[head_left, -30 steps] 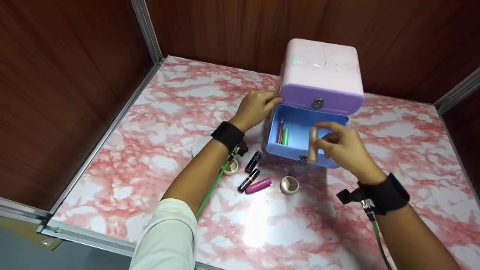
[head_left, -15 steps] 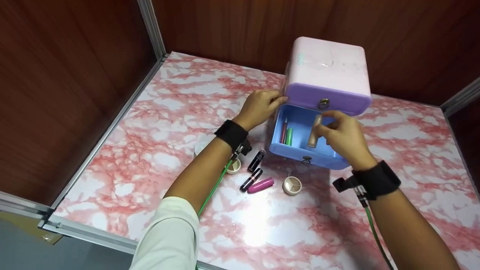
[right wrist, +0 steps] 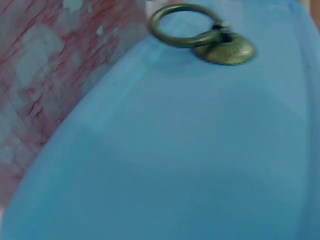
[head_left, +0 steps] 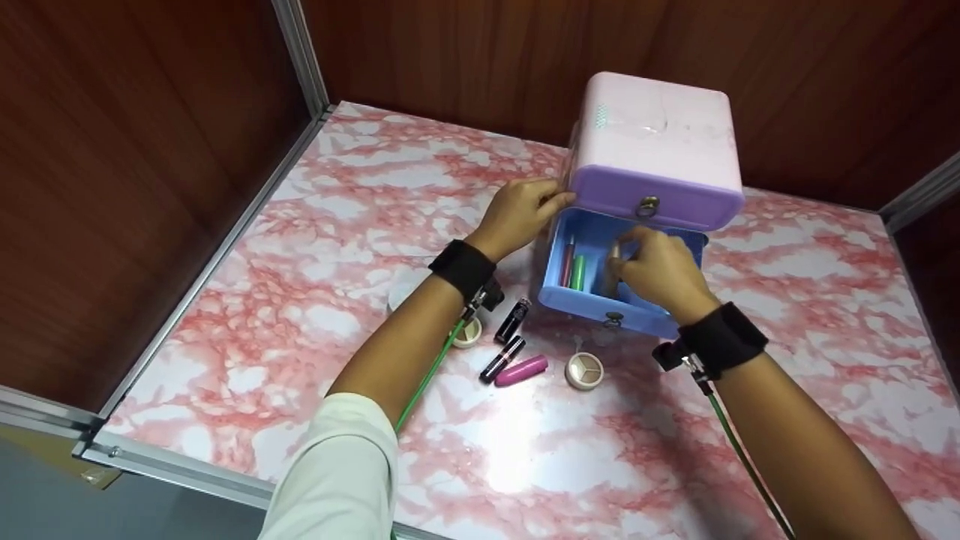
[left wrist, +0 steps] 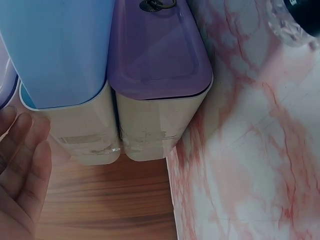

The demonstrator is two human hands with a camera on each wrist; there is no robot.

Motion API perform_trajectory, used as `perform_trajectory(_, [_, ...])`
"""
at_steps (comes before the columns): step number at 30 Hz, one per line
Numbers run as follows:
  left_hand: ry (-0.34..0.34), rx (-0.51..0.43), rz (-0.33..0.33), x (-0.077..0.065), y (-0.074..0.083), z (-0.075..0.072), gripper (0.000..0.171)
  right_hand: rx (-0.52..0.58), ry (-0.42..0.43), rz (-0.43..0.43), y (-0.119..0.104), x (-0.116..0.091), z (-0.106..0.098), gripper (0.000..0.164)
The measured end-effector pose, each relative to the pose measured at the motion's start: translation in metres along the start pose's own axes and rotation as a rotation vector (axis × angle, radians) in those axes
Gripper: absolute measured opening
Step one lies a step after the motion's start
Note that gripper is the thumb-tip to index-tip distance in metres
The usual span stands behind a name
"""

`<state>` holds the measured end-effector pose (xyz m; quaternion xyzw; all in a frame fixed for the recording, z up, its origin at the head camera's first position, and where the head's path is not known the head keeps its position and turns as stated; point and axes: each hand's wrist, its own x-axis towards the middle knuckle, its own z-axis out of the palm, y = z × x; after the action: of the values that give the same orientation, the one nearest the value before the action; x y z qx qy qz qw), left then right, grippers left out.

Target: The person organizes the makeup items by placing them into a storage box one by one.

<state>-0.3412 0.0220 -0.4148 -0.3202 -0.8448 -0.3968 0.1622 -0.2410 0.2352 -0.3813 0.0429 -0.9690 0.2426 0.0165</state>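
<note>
My right hand reaches into the pulled-out blue drawer and pinches a beige cosmetic tube upright inside it. The fingers partly cover the tube. Beside it, along the drawer's left wall, lie a dark red tube and a green tube. My left hand rests against the left side of the pink drawer box; in the left wrist view its relaxed fingers lie at the casing. The right wrist view holds only the blue drawer front with its brass ring pull.
In front of the box lie two black lipstick tubes, a magenta tube and a round three-part palette. Another round palette and a pale round thing are partly behind my left forearm. A purple drawer sits above the blue one.
My right hand has moved left and down into the blue drawer with the beige tube, from above its front edge. My left hand has stayed at the box's side.
</note>
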Motion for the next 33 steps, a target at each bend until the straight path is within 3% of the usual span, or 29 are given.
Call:
perform_trajectory(9, [0.006,0.012,0.018,0.001,0.002,0.002,0.041,-0.070,-0.118,-0.036,0.002,0.006,0.009,0.015])
perform_trajectory(17, [0.004,-0.011,0.014,0.002,0.003,0.005,0.039,-0.054,-0.169,-0.027,0.003,0.008,0.010,0.017])
perform_trajectory(33, [-0.001,-0.011,0.010,0.001,0.003,0.005,0.040,-0.034,-0.188,-0.047,0.003,0.006,0.015,0.018])
